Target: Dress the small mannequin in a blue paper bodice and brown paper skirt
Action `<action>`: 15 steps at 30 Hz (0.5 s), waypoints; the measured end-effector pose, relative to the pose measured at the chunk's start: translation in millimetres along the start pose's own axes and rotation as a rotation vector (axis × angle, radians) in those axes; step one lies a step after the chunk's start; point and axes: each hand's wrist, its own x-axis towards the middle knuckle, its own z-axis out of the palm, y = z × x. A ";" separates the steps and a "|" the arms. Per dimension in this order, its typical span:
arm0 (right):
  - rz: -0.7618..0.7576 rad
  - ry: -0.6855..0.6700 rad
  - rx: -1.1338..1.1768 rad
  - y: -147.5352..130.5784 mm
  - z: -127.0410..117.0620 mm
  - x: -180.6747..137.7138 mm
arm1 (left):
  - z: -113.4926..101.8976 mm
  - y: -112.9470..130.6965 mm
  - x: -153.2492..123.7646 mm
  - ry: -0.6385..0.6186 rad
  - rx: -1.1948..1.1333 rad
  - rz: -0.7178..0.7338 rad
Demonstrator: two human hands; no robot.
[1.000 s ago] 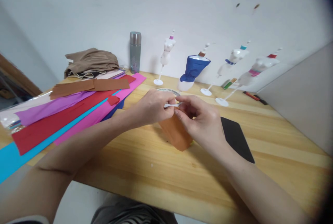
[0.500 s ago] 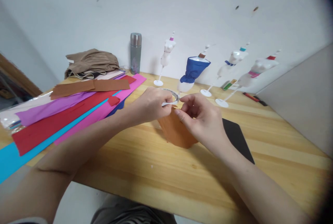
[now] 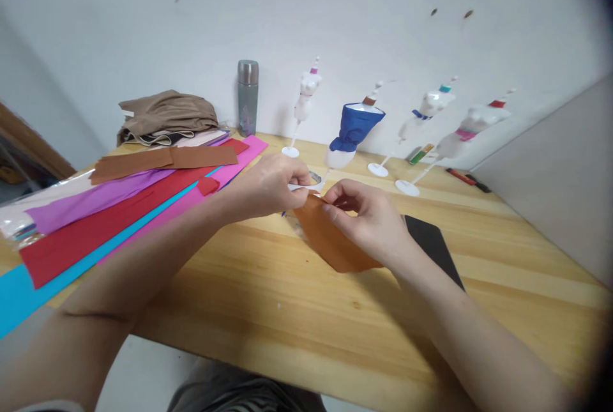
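Observation:
In the head view, my left hand (image 3: 271,187) is closed around a roll of tape (image 3: 315,178), and only part of its pale ring shows past my fingers. A brown-orange sheet of fabric or crepe paper (image 3: 341,244) hangs tilted below both hands, above the wooden table (image 3: 239,310). Thumb and forefinger of my right hand (image 3: 376,215) pinch the sheet's upper edge, close to the roll. Whether a strip of tape runs between the roll and that edge I cannot make out. My left fingertips are by the sheet's top left corner.
Several small white mannequins stand along the wall, one wrapped in blue cloth (image 3: 357,126). A thermos (image 3: 248,99) is at the back. On the left lie coloured strips, including a red strip (image 3: 96,223), and folded brown cloth (image 3: 167,112). A black flat object (image 3: 433,249) lies right.
My left hand and the roll have shifted slightly left and down. The brown-orange sheet has swung and spread, its lower edge moving right. My right hand still pinches its upper edge.

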 end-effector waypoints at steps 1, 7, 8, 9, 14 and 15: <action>0.008 -0.011 0.033 0.6 -0.7 0.6 | -0.2 -1.0 0.1 -0.004 0.004 0.000; 0.000 -0.058 0.086 4.4 -6.8 2.3 | 0.8 -4.0 0.8 -0.006 0.058 0.030; -0.005 -0.052 0.086 4.4 -7.5 2.4 | 0.7 -3.6 0.8 -0.015 0.067 0.026; -0.008 -0.047 0.091 4.1 -7.8 2.3 | 0.4 -3.1 0.7 -0.019 0.072 0.021; 0.010 -0.026 0.129 0.2 -6.7 1.4 | 0.3 -2.4 -1.0 -0.020 0.037 0.035; 0.008 -0.016 0.134 -0.5 -6.2 1.2 | 0.7 -2.9 -1.3 -0.023 0.030 0.040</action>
